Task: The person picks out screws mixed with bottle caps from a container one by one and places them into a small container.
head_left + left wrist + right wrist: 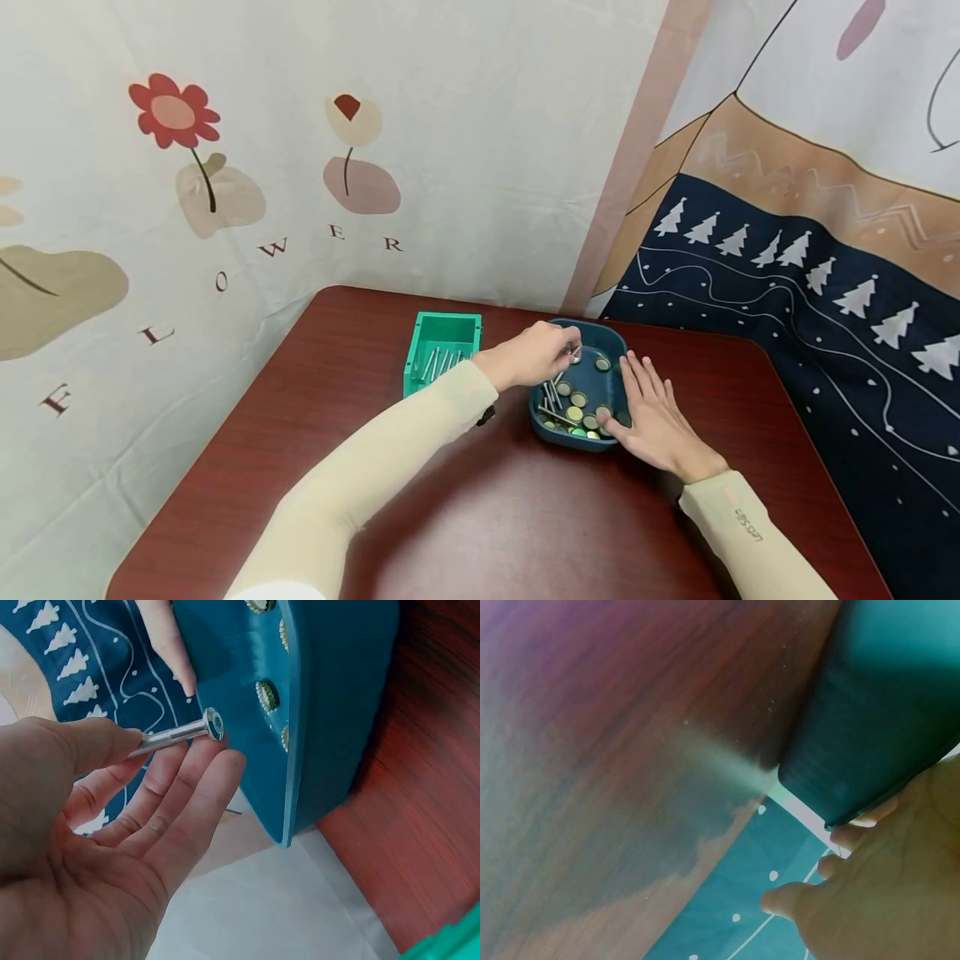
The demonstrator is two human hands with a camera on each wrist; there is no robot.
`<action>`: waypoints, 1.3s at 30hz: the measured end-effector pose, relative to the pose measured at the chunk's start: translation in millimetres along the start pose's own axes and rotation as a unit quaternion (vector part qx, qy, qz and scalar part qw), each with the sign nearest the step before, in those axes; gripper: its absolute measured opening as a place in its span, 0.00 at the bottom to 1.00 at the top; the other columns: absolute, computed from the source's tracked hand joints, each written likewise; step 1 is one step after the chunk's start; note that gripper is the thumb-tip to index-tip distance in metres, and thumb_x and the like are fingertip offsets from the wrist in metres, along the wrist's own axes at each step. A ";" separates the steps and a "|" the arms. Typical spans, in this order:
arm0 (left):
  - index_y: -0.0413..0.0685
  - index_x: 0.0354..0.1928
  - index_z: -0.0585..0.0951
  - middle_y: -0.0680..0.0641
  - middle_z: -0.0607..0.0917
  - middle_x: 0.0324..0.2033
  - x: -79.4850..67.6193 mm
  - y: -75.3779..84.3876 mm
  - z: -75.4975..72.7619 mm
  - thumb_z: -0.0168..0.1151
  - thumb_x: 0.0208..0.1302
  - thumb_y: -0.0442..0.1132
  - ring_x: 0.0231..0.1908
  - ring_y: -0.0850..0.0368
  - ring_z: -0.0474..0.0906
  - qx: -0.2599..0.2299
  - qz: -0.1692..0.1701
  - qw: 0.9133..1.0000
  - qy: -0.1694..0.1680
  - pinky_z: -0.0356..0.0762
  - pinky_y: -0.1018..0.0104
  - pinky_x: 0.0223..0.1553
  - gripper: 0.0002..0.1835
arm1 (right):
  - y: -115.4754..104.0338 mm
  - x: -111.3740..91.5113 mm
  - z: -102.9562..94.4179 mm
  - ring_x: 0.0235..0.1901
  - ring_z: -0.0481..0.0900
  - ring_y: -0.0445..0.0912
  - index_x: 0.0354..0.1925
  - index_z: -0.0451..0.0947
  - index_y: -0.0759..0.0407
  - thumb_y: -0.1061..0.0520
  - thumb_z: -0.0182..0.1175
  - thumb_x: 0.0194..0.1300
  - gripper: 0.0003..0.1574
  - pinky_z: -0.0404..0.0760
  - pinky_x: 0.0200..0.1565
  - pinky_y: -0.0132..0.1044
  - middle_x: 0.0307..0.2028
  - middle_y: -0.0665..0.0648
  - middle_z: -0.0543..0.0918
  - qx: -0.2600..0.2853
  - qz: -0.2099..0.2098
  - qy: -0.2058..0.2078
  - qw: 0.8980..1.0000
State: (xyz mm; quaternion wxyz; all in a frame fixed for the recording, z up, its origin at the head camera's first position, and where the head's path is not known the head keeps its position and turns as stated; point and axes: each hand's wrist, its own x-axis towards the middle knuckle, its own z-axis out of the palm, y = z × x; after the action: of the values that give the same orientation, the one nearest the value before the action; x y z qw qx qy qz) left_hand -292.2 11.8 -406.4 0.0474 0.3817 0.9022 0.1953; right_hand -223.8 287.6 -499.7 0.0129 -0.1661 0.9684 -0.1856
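My left hand [534,354] is over the left side of a blue bin [592,446]. Between its thumb and fingers it pinches a silver bolt [176,738] with a flat round head, seen closely in the left wrist view. Several more bolts [553,395] lie in the bin's left part, among bottle caps [575,413] in gold and green. My right hand [658,417] lies along the bin's right rim with straight fingers, its thumb toward the near corner. In the right wrist view this hand [892,877] touches the dark outer side of the bin [870,727].
To the left stands a green box [411,367] with several bolts [442,363] inside, partly covered by my left forearm. Both containers stand on a reddish-brown table [300,433]. Behind it hang a pale flower-print cloth [480,150] and a dark tree-print cloth [787,308].
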 end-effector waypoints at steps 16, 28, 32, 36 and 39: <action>0.44 0.66 0.86 0.44 0.94 0.56 -33.2 -26.5 -19.1 0.64 0.90 0.39 0.51 0.53 0.90 -0.039 -0.061 0.996 0.046 0.93 0.60 0.56 0.13 | 3.1 1.8 3.4 0.95 0.36 0.73 0.97 0.39 0.62 0.28 0.64 0.83 0.71 0.42 0.86 0.87 0.97 0.68 0.40 0.005 0.012 -0.013 1.000; 0.40 0.67 0.86 0.42 0.94 0.52 -55.9 -53.2 -33.4 0.62 0.92 0.39 0.42 0.55 0.89 -0.084 -0.126 0.986 0.068 0.90 0.66 0.44 0.14 | 1.5 0.3 3.2 0.94 0.38 0.74 0.96 0.40 0.63 0.29 0.63 0.84 0.70 0.45 0.86 0.87 0.96 0.69 0.41 0.000 0.005 -0.005 1.000; 0.39 0.69 0.85 0.41 0.95 0.52 -64.2 -60.9 -36.3 0.61 0.92 0.38 0.40 0.55 0.89 -0.093 -0.152 0.981 0.077 0.88 0.67 0.41 0.15 | 2.5 0.8 3.2 0.95 0.37 0.73 0.97 0.39 0.62 0.29 0.63 0.84 0.70 0.44 0.86 0.87 0.97 0.68 0.41 -0.001 0.008 -0.008 1.000; 0.36 0.71 0.84 0.40 0.95 0.55 -72.0 -70.1 -37.5 0.60 0.92 0.37 0.43 0.55 0.90 -0.095 -0.175 0.976 0.083 0.85 0.67 0.41 0.16 | 3.5 1.7 4.1 0.95 0.37 0.73 0.97 0.39 0.61 0.28 0.63 0.84 0.70 0.44 0.86 0.87 0.97 0.68 0.40 0.000 0.010 -0.011 1.000; 0.37 0.72 0.84 0.38 0.95 0.56 -75.8 -77.8 -37.4 0.60 0.92 0.37 0.42 0.54 0.90 -0.094 -0.190 0.974 0.085 0.83 0.66 0.41 0.17 | 4.2 1.8 4.5 0.95 0.37 0.73 0.97 0.39 0.61 0.28 0.62 0.84 0.70 0.44 0.86 0.87 0.97 0.67 0.40 0.001 0.010 -0.010 1.000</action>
State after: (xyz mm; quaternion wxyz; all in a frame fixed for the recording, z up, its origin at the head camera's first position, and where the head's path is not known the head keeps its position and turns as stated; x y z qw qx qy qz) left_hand -299.8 -102.8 -407.0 0.0421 0.1792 0.9366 0.2983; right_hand -226.4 289.1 -505.3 0.0250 -0.1581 0.9697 -0.1847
